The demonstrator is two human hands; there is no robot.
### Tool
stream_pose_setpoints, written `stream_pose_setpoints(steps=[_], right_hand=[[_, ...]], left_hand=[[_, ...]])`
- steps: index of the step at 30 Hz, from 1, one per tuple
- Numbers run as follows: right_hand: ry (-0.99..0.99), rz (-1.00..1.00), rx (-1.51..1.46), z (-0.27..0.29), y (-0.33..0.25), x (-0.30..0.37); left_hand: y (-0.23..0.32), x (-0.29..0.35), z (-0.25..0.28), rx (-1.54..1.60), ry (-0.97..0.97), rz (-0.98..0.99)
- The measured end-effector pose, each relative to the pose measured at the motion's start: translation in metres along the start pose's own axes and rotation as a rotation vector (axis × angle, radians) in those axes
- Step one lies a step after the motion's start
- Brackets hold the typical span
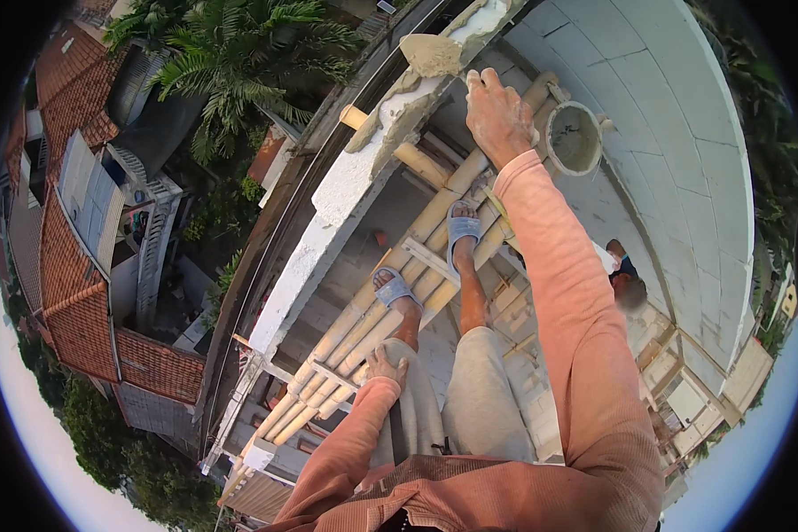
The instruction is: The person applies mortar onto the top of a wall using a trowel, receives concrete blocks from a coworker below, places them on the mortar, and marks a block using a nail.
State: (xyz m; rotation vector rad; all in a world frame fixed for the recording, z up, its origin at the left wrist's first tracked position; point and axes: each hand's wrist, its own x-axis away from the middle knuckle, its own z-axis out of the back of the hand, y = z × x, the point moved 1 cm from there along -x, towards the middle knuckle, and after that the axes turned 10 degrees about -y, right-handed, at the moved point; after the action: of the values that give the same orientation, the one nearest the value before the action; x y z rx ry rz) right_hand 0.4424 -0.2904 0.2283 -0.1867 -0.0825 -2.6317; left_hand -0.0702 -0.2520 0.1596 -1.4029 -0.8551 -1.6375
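Head view: right hand [503, 117] closed on a trowel [430, 56], its handle hidden, mortar-caked blade at the top edge of the wall [353, 182], bucket [574, 139] near that hand; left hand [387, 366], fingers spread, resting flat on left knee [402, 353].

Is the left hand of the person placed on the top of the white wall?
No, the left hand rests on the person's left knee, well apart from the wall.
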Motion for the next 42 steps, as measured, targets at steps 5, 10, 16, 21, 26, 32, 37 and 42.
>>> stream_pose_setpoints(steps=[5, 10, 16, 21, 26, 32, 37, 42], right_hand=[[0.09, -0.157, -0.433, -0.038, 0.073, 0.043], [-0.105, -0.592, -1.422, -0.065, 0.122, 0.104], [-0.049, -1.025, -1.859, -0.175, 0.226, 0.108], [-0.086, -1.062, -2.087, -0.263, 0.303, 0.075], [0.169, -0.727, -0.781, -0.286, 0.341, 0.135], [-0.348, -1.585, -0.943, -0.339, 0.385, 0.343], [0.001, -1.641, -1.893, -0.354, 0.338, 0.317], [0.093, -1.665, -2.084, -0.387, 0.342, 0.291]], left_hand=[[0.009, 0.0, 0.004, -0.021, -0.027, 0.037], [0.018, -0.003, 0.009, -0.145, -0.012, 0.042], [0.037, -0.011, 0.011, -0.209, -0.026, 0.039], [0.03, -0.035, 0.004, -0.281, -0.014, 0.016], [0.03, -0.037, 0.007, -0.313, -0.063, 0.07], [0.051, -0.061, 0.01, -0.384, 0.019, -0.129], [0.144, -0.131, 0.019, -0.02, 0.048, -0.335], [0.285, -0.18, 0.006, 0.133, -0.058, -0.418]])
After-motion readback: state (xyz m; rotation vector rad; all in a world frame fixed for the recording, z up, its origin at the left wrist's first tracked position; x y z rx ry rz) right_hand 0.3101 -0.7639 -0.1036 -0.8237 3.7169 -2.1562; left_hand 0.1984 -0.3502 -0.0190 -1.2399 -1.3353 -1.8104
